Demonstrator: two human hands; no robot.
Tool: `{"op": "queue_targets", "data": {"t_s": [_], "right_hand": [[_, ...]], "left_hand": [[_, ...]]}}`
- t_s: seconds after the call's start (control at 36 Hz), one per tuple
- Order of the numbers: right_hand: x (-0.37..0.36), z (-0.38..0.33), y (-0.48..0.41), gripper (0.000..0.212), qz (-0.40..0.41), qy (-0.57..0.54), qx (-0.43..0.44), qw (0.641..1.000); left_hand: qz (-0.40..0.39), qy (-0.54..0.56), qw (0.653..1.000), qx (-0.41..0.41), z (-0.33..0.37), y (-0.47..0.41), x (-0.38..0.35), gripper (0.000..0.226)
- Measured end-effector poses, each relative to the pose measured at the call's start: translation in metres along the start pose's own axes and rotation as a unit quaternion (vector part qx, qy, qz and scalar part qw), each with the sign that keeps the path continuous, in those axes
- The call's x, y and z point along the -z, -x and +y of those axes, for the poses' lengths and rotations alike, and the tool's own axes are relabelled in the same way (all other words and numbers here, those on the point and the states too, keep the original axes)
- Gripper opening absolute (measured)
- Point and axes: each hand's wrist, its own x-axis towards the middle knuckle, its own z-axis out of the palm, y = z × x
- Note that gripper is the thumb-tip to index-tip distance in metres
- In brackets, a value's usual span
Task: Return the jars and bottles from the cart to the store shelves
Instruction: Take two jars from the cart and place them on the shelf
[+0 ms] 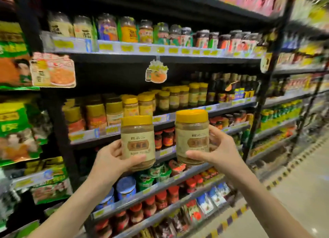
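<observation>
Jars [137, 143] apparently within fingers [137, 159]

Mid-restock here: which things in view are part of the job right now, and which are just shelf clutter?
Job:
- yellow-lidded jar in the left hand
- yellow-lidded jar in the right hand
- shelf row of matching yellow-lidded jars

Not the job:
- red-lidded jars
- blue-lidded tubs
- green packets
- hanging promo tag

The single head view is looking forward and slightly up at the store shelves [160, 50], standing close. It is facing them obliquely, so their front edges are receding rightward along the aisle floor [293, 202].
</observation>
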Motion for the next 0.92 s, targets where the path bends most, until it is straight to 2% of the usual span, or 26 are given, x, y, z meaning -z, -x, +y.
{"op": "queue_targets", "data": {"t_s": [0.11,0.25,0.36,0.44,0.5,0.61,0.75,0.92], "right_hand": [[0.011,0.023,-0.035,0.08,0.014,0.001,-0.007,1.0],[0.015,0.05,-0.084,0.078,0.021,0.0,-0.004,1.0],[0.012,0.069,-0.128,0.076,0.02,-0.01,0.0,1.0],[0.008,0.083,-0.164,0.092,0.02,-0.02,-0.003,1.0],[0.004,0.094,-0.186,0.101,0.018,-0.029,-0.005,0.999],[-0.004,0.111,-0.226,0.091,0.016,-0.027,0.003,1.0],[-0.014,0.126,-0.267,0.079,0.003,-0.008,0.011,1.0],[-0.025,0.145,-0.304,0.079,-0.027,-0.003,0.007,1.0]], "left_hand": [[-0.011,0.014,1.0,-0.005,-0.001,-0.036,-0.021,0.076],[-0.031,0.004,0.999,-0.007,-0.008,-0.088,-0.038,0.071],[-0.04,0.001,0.999,-0.007,-0.011,-0.133,-0.046,0.081],[-0.038,-0.004,0.999,-0.006,-0.015,-0.165,-0.052,0.058],[-0.039,-0.013,0.999,-0.007,-0.017,-0.183,-0.054,0.055],[-0.029,-0.006,0.999,0.014,-0.02,-0.212,-0.052,0.063],[-0.032,-0.012,0.999,0.021,-0.023,-0.233,-0.045,0.06],[-0.011,-0.001,0.999,0.039,-0.026,-0.248,-0.035,0.069]]}}
